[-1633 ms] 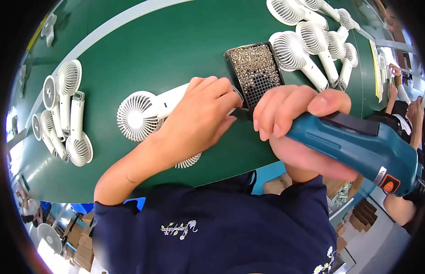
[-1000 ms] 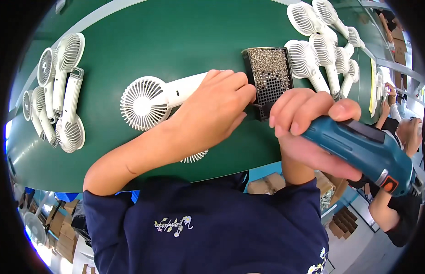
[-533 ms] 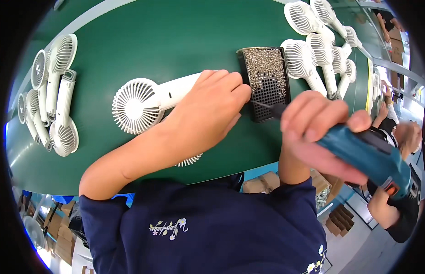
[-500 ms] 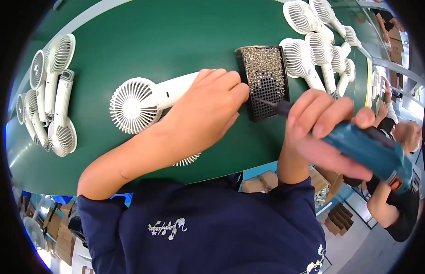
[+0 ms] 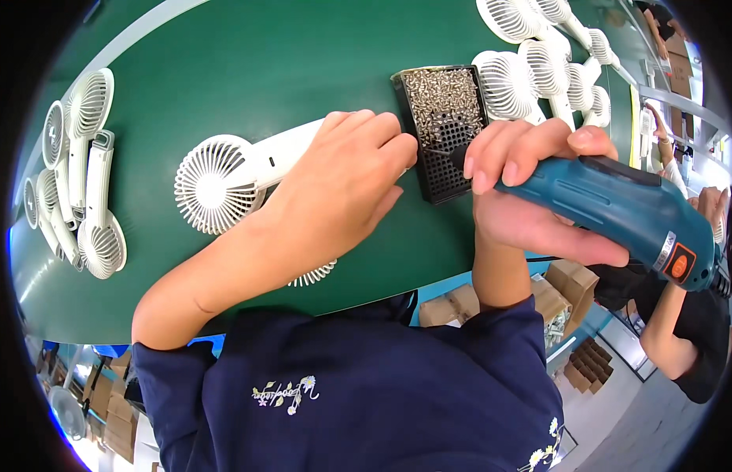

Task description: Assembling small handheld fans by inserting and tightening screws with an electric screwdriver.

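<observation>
Screwdriver (image 5: 610, 208) dipped to screw tray (image 5: 442, 130) (fan (image 5: 232, 177) under left fingers (image 5: 358, 149)).

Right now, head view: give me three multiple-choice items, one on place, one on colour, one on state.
1. Where is the black screw tray?
A. right of the left hand
B. on the floor
C. under the fans at far left

2. What colour is the electric screwdriver body?
A. red
B. white
C. teal blue

3. What does the right hand do?
A. lies flat and empty
B. grips the screwdriver
C. lifts a fan

Key: 1 A, it lies on the green table beside that hand; 2 C, teal housing; 3 B, fingers wrap it.
</observation>
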